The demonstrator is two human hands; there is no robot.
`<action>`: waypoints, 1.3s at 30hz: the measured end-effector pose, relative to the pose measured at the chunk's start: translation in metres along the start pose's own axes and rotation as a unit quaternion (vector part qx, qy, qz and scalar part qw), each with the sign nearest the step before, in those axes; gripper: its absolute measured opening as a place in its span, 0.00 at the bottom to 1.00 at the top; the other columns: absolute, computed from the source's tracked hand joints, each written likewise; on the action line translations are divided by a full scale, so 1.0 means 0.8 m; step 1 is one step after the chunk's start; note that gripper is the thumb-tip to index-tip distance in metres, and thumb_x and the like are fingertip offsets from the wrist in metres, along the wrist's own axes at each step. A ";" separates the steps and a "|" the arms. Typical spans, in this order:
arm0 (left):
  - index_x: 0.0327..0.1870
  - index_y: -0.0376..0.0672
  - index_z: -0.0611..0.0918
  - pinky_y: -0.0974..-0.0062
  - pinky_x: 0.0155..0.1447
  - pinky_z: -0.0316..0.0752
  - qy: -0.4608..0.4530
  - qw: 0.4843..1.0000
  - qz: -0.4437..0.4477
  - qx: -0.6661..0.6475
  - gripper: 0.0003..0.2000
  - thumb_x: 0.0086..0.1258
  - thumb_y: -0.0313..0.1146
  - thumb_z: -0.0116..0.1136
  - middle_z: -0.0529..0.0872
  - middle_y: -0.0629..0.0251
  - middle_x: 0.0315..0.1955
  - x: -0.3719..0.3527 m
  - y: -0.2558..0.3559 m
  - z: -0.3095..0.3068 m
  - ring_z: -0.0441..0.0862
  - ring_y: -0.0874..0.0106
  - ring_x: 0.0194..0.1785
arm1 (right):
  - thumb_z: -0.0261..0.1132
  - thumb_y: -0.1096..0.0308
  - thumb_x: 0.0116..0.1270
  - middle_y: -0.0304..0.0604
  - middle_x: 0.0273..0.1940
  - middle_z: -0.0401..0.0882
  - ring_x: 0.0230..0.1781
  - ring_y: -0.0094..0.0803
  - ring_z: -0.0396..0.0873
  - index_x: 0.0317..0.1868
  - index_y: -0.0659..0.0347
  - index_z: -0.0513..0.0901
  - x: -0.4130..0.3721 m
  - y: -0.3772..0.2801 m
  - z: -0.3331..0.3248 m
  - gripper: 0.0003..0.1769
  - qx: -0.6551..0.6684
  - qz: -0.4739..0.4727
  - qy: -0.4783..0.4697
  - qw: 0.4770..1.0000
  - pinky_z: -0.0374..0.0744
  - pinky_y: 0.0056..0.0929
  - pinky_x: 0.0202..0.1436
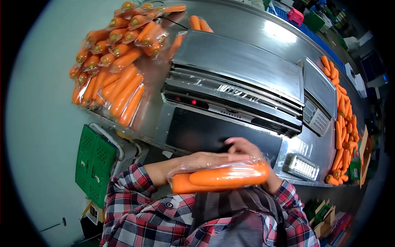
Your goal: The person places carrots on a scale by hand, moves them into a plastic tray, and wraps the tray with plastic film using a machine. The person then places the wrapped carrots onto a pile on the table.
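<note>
A pack of carrots (226, 175) in clear film is held close in front of my chest, lying sideways. My left hand (207, 159) stretches along the pack's far side, its fingers against the film. At the right end of the pack is my right hand (247, 149), with a finger raised toward the machine and the palm partly hidden behind the carrots. Just beyond both hands lies the black plate (193, 129) of a film-wrapping machine (234, 82), which has a lit red light.
Several wrapped carrot packs (119, 53) are piled at the left on the steel table (242, 16). A scale with keypad (319, 119) stands right of the machine, near loose carrots (343, 123) and a clear plastic box (302, 166). A green crate (95, 162) sits lower left.
</note>
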State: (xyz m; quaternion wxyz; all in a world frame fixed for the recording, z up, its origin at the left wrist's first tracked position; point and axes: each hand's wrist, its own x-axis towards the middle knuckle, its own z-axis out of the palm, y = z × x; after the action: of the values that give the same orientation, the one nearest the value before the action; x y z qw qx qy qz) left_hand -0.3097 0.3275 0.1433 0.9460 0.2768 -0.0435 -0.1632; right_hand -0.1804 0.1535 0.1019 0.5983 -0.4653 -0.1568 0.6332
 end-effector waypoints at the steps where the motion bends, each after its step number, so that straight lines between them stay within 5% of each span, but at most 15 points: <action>1: 0.58 0.39 0.75 0.73 0.61 0.69 0.016 1.000 0.002 -0.009 0.17 0.69 0.31 0.53 0.77 0.58 0.53 -0.003 0.002 0.001 0.76 0.69 0.55 | 0.52 0.50 0.72 0.52 0.54 0.73 0.56 0.36 0.75 0.60 0.64 0.69 -0.001 0.001 -0.009 0.28 0.174 0.058 0.083 0.979 0.77 0.33 0.57; 3: 0.59 0.38 0.74 0.72 0.63 0.67 0.056 0.998 0.011 -0.037 0.18 0.70 0.34 0.52 0.76 0.57 0.55 -0.021 0.007 -0.007 0.74 0.67 0.57 | 0.46 0.40 0.71 0.55 0.51 0.76 0.52 0.39 0.77 0.59 0.65 0.70 -0.018 -0.013 0.027 0.34 0.263 -0.028 0.081 0.961 0.78 0.35 0.55; 4: 0.60 0.37 0.73 0.72 0.64 0.66 0.078 0.995 0.017 -0.062 0.19 0.71 0.36 0.51 0.75 0.56 0.56 -0.037 0.012 -0.015 0.74 0.66 0.58 | 0.46 0.37 0.69 0.53 0.49 0.78 0.49 0.37 0.79 0.58 0.65 0.71 -0.021 -0.009 0.032 0.37 0.174 -0.037 0.099 0.979 0.76 0.34 0.57; 8: 0.62 0.35 0.70 0.70 0.67 0.63 0.162 0.951 0.042 -0.259 0.23 0.73 0.42 0.48 0.73 0.53 0.60 -0.123 0.014 -0.049 0.71 0.63 0.62 | 0.49 0.54 0.71 0.49 0.43 0.80 0.41 0.30 0.78 0.41 0.67 0.79 -0.026 -0.003 0.013 0.22 -0.039 -0.013 0.215 0.976 0.75 0.26 0.50; 9: 0.63 0.35 0.70 0.70 0.68 0.62 0.219 0.949 0.056 -0.221 0.24 0.74 0.44 0.48 0.72 0.52 0.61 -0.136 0.006 -0.050 0.70 0.62 0.64 | 0.48 0.57 0.71 0.48 0.42 0.80 0.40 0.29 0.78 0.39 0.67 0.79 -0.020 -0.003 0.018 0.20 -0.041 -0.022 0.226 0.973 0.75 0.25 0.49; 11: 0.54 0.31 0.76 0.74 0.58 0.72 0.427 0.892 0.006 0.152 0.22 0.73 0.44 0.50 0.80 0.55 0.49 -0.138 -0.026 -0.046 0.79 0.68 0.51 | 0.47 0.59 0.71 0.48 0.42 0.80 0.40 0.29 0.78 0.39 0.66 0.79 -0.008 -0.007 0.029 0.19 -0.060 -0.032 0.222 0.973 0.74 0.24 0.49; 13: 0.50 0.32 0.78 0.75 0.53 0.74 0.486 0.872 0.051 -0.014 0.19 0.73 0.43 0.50 0.82 0.59 0.44 -0.141 -0.030 -0.035 0.81 0.72 0.45 | 0.47 0.57 0.73 0.48 0.42 0.80 0.44 0.31 0.78 0.44 0.67 0.77 0.011 -0.018 0.039 0.20 -0.099 -0.036 0.188 0.977 0.74 0.25 0.52; 15: 0.48 0.33 0.78 0.72 0.51 0.76 0.514 0.850 0.117 -0.009 0.18 0.73 0.42 0.50 0.82 0.58 0.43 -0.158 -0.021 -0.054 0.82 0.69 0.44 | 0.42 0.52 0.76 0.49 0.55 0.73 0.57 0.35 0.73 0.63 0.64 0.62 0.022 -0.035 0.061 0.26 -0.024 -0.040 0.102 0.994 0.72 0.29 0.59; 18: 0.50 0.34 0.77 0.69 0.51 0.77 0.505 0.819 0.270 0.041 0.18 0.73 0.42 0.50 0.81 0.58 0.45 -0.194 0.039 -0.086 0.82 0.67 0.46 | 0.46 0.60 0.76 0.47 0.64 0.61 0.60 0.38 0.71 0.64 0.63 0.62 0.035 -0.030 0.063 0.22 -0.060 -0.061 0.053 0.995 0.73 0.34 0.59; 23: 0.57 0.37 0.72 0.64 0.56 0.76 0.548 0.688 0.448 0.160 0.20 0.71 0.42 0.51 0.79 0.59 0.49 -0.298 0.173 -0.213 0.79 0.66 0.51 | 0.50 0.60 0.75 0.47 0.53 0.74 0.50 0.33 0.77 0.54 0.66 0.73 0.044 -0.011 0.042 0.18 -0.094 0.015 0.074 0.993 0.78 0.28 0.49; 26: 0.62 0.40 0.68 0.61 0.58 0.74 0.509 0.729 0.424 0.173 0.24 0.69 0.43 0.51 0.74 0.57 0.55 -0.365 0.230 -0.333 0.74 0.61 0.57 | 0.51 0.59 0.74 0.46 0.43 0.81 0.40 0.30 0.80 0.50 0.67 0.75 0.014 -0.006 0.019 0.18 -0.064 -0.002 0.132 0.989 0.80 0.26 0.44; 29: 0.66 0.41 0.64 0.56 0.59 0.73 0.668 0.614 0.325 0.267 0.29 0.71 0.52 0.44 0.69 0.53 0.60 -0.402 0.255 -0.398 0.70 0.58 0.62 | 0.53 0.58 0.73 0.44 0.40 0.81 0.38 0.29 0.80 0.50 0.64 0.76 -0.019 -0.001 -0.009 0.17 -0.123 -0.086 0.247 0.957 0.79 0.24 0.41; 30: 0.61 0.40 0.71 0.60 0.54 0.76 0.654 0.641 0.333 0.223 0.24 0.72 0.47 0.47 0.78 0.54 0.50 -0.358 0.257 -0.368 0.77 0.61 0.55 | 0.53 0.58 0.73 0.45 0.40 0.80 0.38 0.29 0.80 0.50 0.65 0.75 -0.036 -0.004 -0.020 0.18 -0.118 -0.097 0.291 0.945 0.79 0.25 0.41; 31: 0.59 0.40 0.72 0.60 0.53 0.76 0.664 0.616 0.345 0.244 0.23 0.72 0.47 0.47 0.78 0.54 0.49 -0.338 0.260 -0.354 0.77 0.61 0.53 | 0.54 0.54 0.72 0.44 0.38 0.80 0.37 0.28 0.80 0.47 0.63 0.75 -0.054 -0.005 -0.029 0.19 -0.084 -0.112 0.332 0.933 0.79 0.23 0.39; 39: 0.47 0.39 0.75 0.64 0.46 0.76 0.636 0.357 0.477 0.490 0.15 0.72 0.43 0.48 0.80 0.54 0.39 -0.144 0.224 -0.175 0.78 0.60 0.43 | 0.57 0.65 0.70 0.42 0.35 0.82 0.33 0.22 0.80 0.45 0.66 0.79 -0.193 0.066 -0.166 0.13 -0.132 -0.098 0.620 0.768 0.77 0.19 0.38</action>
State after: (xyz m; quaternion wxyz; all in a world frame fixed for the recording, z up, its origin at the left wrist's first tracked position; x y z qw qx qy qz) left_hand -0.3428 0.5794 0.1228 0.3072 0.6456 0.3739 0.5907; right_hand -0.1325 -0.0461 0.0552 0.5568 -0.8131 0.1214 0.1187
